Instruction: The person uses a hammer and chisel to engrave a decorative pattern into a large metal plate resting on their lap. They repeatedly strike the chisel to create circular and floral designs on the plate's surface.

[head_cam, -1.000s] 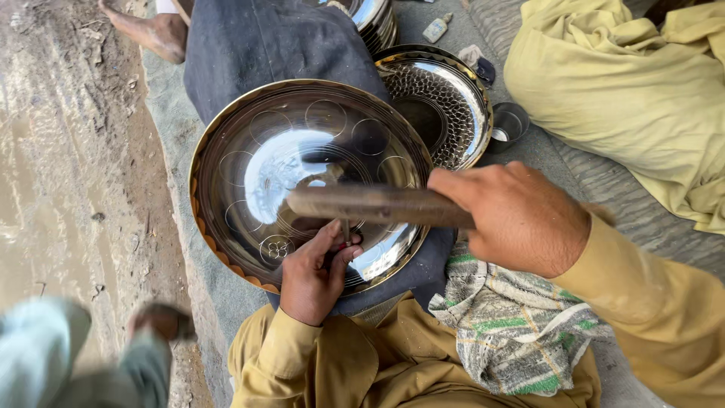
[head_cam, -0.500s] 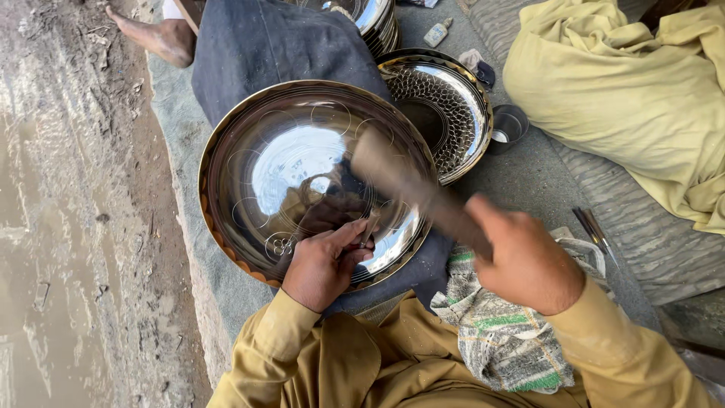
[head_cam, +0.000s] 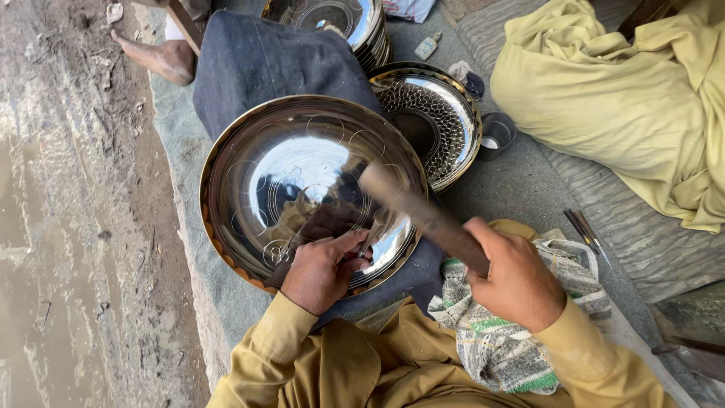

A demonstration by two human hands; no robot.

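A large shiny metal plate [head_cam: 249, 151] with faint circle patterns lies on a dark cushion in front of me. My left hand [head_cam: 321, 270] rests on its near rim, fingers pinched on a small metal punch [head_cam: 368, 240] that stands against the plate. My right hand [head_cam: 516, 278] grips the handle of a wooden mallet [head_cam: 411, 208], whose head hangs just above the plate, near the punch.
A second plate [head_cam: 434, 113] with a hammered scale pattern lies behind, beside a stack of plates [head_cam: 332, 19]. A small dark cup [head_cam: 495, 132], a little bottle [head_cam: 427, 47], two thin tools [head_cam: 585, 230], a striped cloth [head_cam: 506, 347], yellow cloth [head_cam: 612, 91], another person's foot [head_cam: 162, 57].
The mallet has swung from lying level across the near rim to pointing at the punch. The camera view has shifted; the plate now sits further right in the frame.
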